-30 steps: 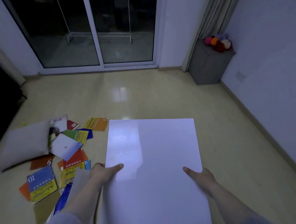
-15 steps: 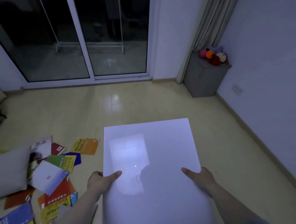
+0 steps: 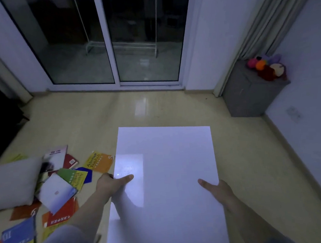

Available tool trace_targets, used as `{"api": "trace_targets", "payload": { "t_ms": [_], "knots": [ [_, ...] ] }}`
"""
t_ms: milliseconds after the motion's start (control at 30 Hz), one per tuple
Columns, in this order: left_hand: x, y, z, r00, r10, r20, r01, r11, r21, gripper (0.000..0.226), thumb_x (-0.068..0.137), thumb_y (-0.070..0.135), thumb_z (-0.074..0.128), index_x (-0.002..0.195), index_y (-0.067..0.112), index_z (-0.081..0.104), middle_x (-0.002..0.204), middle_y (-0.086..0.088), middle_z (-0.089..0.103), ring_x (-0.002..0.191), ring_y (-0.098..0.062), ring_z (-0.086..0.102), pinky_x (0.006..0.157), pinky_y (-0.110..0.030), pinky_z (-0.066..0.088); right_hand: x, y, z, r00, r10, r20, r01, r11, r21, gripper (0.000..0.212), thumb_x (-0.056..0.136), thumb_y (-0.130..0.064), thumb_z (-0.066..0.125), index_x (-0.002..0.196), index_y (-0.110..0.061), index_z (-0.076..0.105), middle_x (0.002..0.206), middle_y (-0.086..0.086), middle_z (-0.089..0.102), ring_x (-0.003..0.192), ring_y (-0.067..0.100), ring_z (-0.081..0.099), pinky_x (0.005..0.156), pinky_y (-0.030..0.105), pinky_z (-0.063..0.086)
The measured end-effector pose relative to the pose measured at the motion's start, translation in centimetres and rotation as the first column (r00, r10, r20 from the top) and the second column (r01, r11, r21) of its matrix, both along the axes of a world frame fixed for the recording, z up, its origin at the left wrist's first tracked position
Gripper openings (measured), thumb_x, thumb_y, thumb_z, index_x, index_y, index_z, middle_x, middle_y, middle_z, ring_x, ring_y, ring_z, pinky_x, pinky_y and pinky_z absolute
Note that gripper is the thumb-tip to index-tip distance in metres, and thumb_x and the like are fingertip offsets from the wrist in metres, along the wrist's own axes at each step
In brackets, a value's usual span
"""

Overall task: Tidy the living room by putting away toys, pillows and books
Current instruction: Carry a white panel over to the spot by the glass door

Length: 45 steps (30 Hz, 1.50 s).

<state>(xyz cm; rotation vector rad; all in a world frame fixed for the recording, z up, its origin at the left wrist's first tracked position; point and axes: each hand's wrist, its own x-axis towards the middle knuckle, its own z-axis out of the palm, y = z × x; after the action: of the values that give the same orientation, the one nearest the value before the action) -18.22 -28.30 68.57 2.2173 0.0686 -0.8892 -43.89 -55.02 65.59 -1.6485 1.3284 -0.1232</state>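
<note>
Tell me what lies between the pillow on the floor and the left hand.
In the head view, a white booklet and a green-and-yellow book lie overlapping between the pillow and the left hand, which grips the white board.

1 white panel (image 3: 168, 177). Left of it: 1 grey pillow (image 3: 13, 184) and at least 10 scattered books (image 3: 55, 193). Beyond it: 2 glass door panes (image 3: 66, 42). Beyond it to the right: 1 grey cabinet (image 3: 248, 97) carrying about 5 plush toys (image 3: 265, 68).
</note>
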Motion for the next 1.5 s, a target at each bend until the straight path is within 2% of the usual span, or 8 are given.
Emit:
{"api": "trace_targets", "payload": {
  "t_ms": [200,367,533,767,933,1033,1200,1500],
  "knots": [
    [4.7,-3.2,-1.0,0.999,0.054,0.006,-0.054,0.999,0.002,0.092,0.025,0.069,0.075,0.09,0.003,0.068,0.091,-0.011,0.069,0.083,-0.025,0.065,0.074,-0.04,0.056,6.6,-3.4,0.2,0.999,0.035,-0.012,-0.034,0.999,0.031,0.117,0.053,-0.069,0.079,0.141,-0.003,0.041,0.146,0.009,0.043,0.135,0.026,0.04,0.114,0.044,0.03],
    [12.1,-7.9,-1.7,1.0,0.023,0.002,-0.023,0.999,0.023,0.09,0.044,0.066,0.08,0.102,0.0,0.062,0.1,-0.012,0.066,0.092,-0.028,0.062,0.076,-0.039,0.053,12.2,-10.4,-7.7,0.994,0.028,-0.102,-0.025,0.999,0.032,0.127,0.033,-0.088,0.071,0.133,-0.011,0.053,0.138,0.006,0.054,0.126,0.025,0.052,0.106,0.047,0.04],
    [20.4,-11.2,-1.0,0.999,-0.002,-0.035,0.002,1.0,0.021,0.082,0.04,0.067,0.079,0.097,0.01,0.065,0.095,-0.005,0.068,0.089,-0.024,0.063,0.082,-0.041,0.055,21.7,-10.7,0.1,0.99,0.091,-0.111,-0.077,0.989,0.125,0.086,0.062,-0.062,0.079,0.118,0.001,0.064,0.123,0.017,0.063,0.113,0.03,0.06,0.095,0.039,0.048],
    [29.8,-12.7,-4.0,0.995,0.073,-0.073,-0.074,0.997,-0.005,0.095,0.025,0.076,0.076,0.095,0.012,0.069,0.092,-0.002,0.071,0.086,-0.023,0.067,0.08,-0.043,0.057,32.6,-14.5,2.7,0.97,0.178,-0.162,-0.17,0.983,0.066,0.093,0.042,-0.081,0.067,0.09,-0.001,0.069,0.087,0.011,0.069,0.079,0.024,0.064,0.068,0.033,0.047],
    [33.1,-15.4,-1.7,0.991,0.116,-0.063,-0.117,0.993,-0.004,0.077,0.044,0.063,0.082,0.093,0.006,0.069,0.091,-0.007,0.07,0.086,-0.025,0.065,0.079,-0.04,0.056,37.9,-17.6,2.6,0.966,0.212,-0.146,-0.205,0.977,0.059,0.119,0.026,-0.089,0.06,0.107,-0.002,0.069,0.105,0.015,0.07,0.097,0.03,0.066,0.079,0.036,0.051],
    [36.5,-17.5,-2.0,0.984,0.168,-0.052,-0.168,0.986,0.005,0.066,0.059,0.053,0.084,0.095,0.001,0.066,0.094,-0.01,0.067,0.09,-0.028,0.062,0.074,-0.037,0.051,42.5,-20.2,2.6,0.967,0.221,-0.129,-0.212,0.974,0.079,0.094,0.055,-0.068,0.077,0.118,0.0,0.063,0.118,0.016,0.066,0.107,0.03,0.063,0.091,0.039,0.051],
    [42.3,-21.6,-2.1,0.964,0.267,-0.014,-0.267,0.964,0.02,0.06,0.064,0.051,0.082,0.092,0.001,0.065,0.093,-0.013,0.065,0.084,-0.027,0.058,0.071,-0.036,0.047,51.6,-25.8,3.2,0.955,0.291,-0.052,-0.284,0.952,0.113,0.083,0.069,-0.048,0.08,0.128,0.004,0.054,0.131,0.017,0.057,0.121,0.031,0.054,0.103,0.041,0.043],
    [52.4,-26.4,-0.1,0.913,0.406,0.038,-0.408,0.911,0.062,0.048,0.067,0.047,0.082,0.069,0.005,0.057,0.07,-0.008,0.059,0.068,-0.022,0.055,0.06,-0.031,0.042,65.8,-31.9,2.5,0.919,0.393,0.027,-0.393,0.908,0.146,0.097,0.064,-0.048,0.083,0.137,0.001,0.044,0.143,0.014,0.046,0.132,0.029,0.044,0.111,0.039,0.033]
  ]
}}
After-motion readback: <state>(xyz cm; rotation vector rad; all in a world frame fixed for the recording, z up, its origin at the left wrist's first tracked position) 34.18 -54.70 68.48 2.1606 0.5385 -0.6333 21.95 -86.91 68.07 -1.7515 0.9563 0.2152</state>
